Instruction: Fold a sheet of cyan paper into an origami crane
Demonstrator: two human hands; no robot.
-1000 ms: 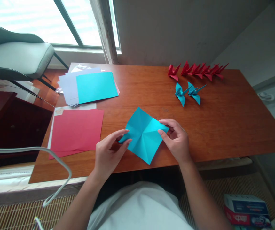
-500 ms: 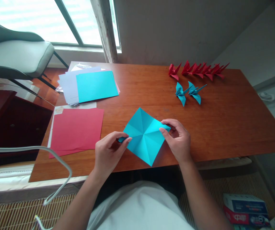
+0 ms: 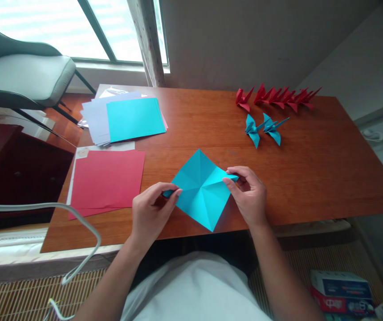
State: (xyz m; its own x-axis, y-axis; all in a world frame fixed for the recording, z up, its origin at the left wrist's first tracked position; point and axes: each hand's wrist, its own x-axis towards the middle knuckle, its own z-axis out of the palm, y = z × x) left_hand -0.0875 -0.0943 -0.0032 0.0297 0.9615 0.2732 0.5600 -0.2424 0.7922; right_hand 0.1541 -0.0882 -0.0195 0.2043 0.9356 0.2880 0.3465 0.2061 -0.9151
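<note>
Window light falls across a wooden tabletop, where the left hand and right hand each pinch an opposite corner of a creased blue paper square, held just above the near edge. Thin, light and easily torn, it looks best gripped at the corners. Beyond the right hand sit blue paper cranes and red paper cranes; red sheets lie beside the left.

Daylight from a wide window with a pale curtain falls on a grey cushioned chair, plain grey walls, a reddish wooden tabletop and woven matting on the floor.
</note>
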